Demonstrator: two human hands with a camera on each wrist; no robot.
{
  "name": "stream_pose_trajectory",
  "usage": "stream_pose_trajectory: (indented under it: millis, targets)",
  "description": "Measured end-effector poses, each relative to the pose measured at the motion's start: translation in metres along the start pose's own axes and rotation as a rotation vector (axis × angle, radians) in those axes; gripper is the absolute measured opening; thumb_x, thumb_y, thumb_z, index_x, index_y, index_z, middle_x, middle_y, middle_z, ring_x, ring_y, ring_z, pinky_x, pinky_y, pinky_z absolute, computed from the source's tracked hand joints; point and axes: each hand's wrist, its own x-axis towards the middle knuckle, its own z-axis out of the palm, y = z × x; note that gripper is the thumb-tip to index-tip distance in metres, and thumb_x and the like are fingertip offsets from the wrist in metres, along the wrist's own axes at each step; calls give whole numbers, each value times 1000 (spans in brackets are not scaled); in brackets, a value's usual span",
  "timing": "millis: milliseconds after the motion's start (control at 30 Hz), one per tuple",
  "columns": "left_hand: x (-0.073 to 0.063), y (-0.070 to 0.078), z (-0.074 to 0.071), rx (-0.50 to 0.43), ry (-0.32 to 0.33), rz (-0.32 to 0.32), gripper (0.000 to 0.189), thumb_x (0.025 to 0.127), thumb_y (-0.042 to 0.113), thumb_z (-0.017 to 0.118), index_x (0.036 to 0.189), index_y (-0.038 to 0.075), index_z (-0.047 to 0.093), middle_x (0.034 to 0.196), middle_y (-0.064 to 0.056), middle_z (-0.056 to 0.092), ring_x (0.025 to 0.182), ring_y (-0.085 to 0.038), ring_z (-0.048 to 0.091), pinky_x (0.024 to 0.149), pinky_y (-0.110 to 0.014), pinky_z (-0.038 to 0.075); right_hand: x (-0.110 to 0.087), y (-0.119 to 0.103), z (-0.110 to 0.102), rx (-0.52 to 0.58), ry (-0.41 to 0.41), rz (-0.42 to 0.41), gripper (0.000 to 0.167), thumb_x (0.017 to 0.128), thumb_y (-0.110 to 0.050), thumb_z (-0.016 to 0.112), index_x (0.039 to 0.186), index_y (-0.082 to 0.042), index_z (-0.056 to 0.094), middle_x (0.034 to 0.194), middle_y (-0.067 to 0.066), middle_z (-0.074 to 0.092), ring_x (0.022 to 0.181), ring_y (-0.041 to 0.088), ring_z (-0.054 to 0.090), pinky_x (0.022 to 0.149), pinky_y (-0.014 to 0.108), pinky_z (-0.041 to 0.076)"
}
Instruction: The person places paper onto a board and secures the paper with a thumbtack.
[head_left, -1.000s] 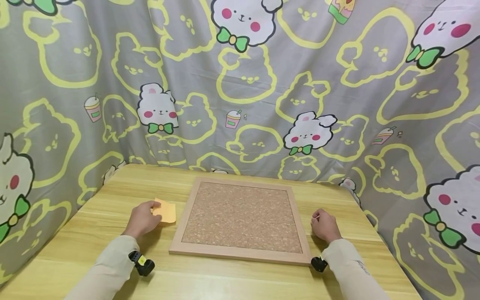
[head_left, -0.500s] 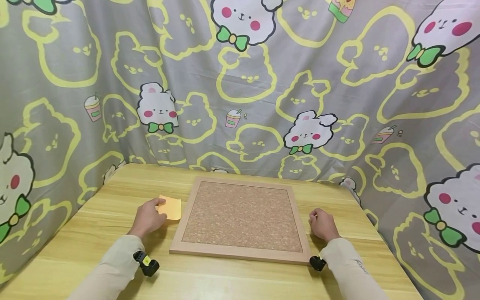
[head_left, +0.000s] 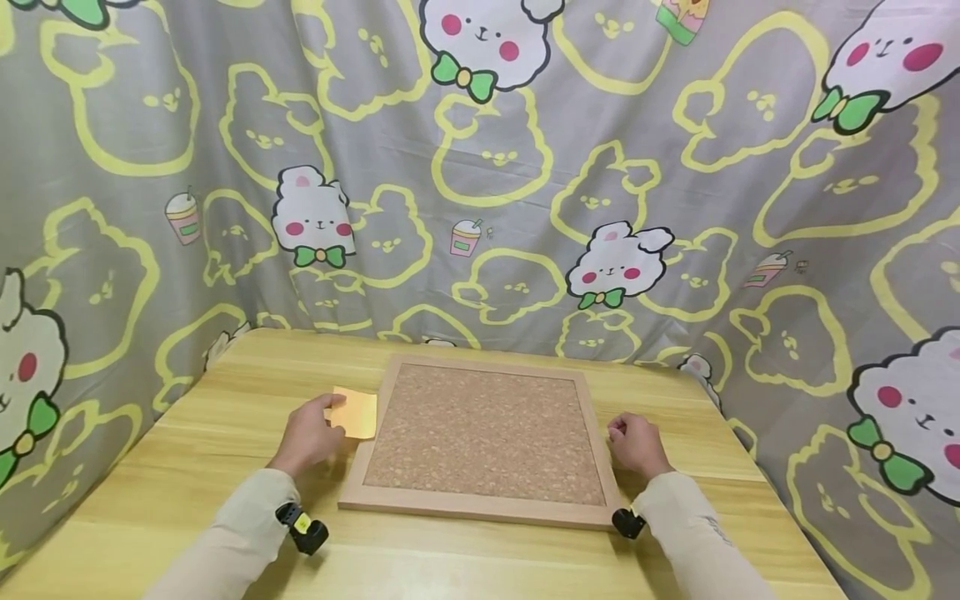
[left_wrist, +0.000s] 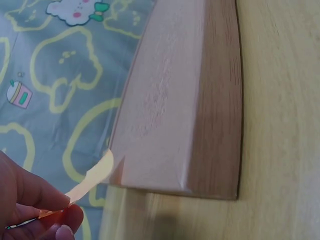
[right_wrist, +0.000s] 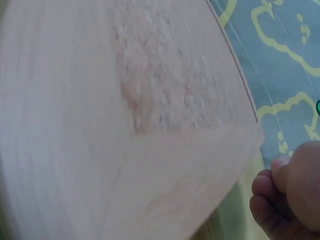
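Note:
My left hand [head_left: 313, 431] pinches an orange sticky note [head_left: 356, 415] between thumb and fingers. In the head view the note overlaps the left frame edge of a corkboard [head_left: 487, 433] lying flat on the table. Seen from the left wrist, the note [left_wrist: 92, 175] appears nearly edge-on, its tip close to the corkboard's corner. My right hand [head_left: 637, 442] is beside the board's right edge, thumb and fingertips curled together. A tiny pale thing shows between them in the earliest frame; now the fingers hide it. The right wrist view shows these curled fingers [right_wrist: 272, 192] near the board's corner.
The corkboard's pale wooden frame [head_left: 480, 511] borders the cork on all sides. Under it is a light wood-grain table [head_left: 420, 560]. A grey patterned curtain [head_left: 517, 158] encloses the table's back and sides. Each sleeve cuff carries a small black wrist camera [head_left: 303, 529].
My left hand has moved right with the sticky note, which has come from beside the corkboard to over its left edge. My right hand has shifted slightly left, toward the board.

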Motion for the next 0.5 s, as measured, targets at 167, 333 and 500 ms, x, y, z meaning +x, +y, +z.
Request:
stream_pose_trajectory:
  millis: [167, 333, 500]
  targets:
    - [0, 4, 2, -6, -3, 21, 56, 76, -6, 54, 132, -6, 52, 132, -30, 48, 89, -32, 57, 53, -31, 45, 2, -8, 1, 19, 15, -1, 9, 91, -6, 57, 88, 0, 62, 78, 7, 60, 73, 23, 57, 67, 40, 48]
    - [2, 11, 7, -12, -22, 24, 54, 78, -4, 54, 132, -6, 52, 134, -31, 47, 100, -38, 58, 61, -33, 48, 1, -11, -2, 23, 32, -16, 8, 90, -5, 58, 86, -1, 63, 77, 5, 61, 72, 22, 58, 67, 40, 48]
    - [2, 17, 11, -26, -37, 7, 54, 80, -3, 55, 134, -5, 51, 136, -30, 46, 103, -38, 57, 65, -35, 50, 1, -19, -1, 54, 37, -34, 7, 88, -5, 59, 85, -1, 65, 75, 4, 60, 70, 20, 57, 65, 37, 47]
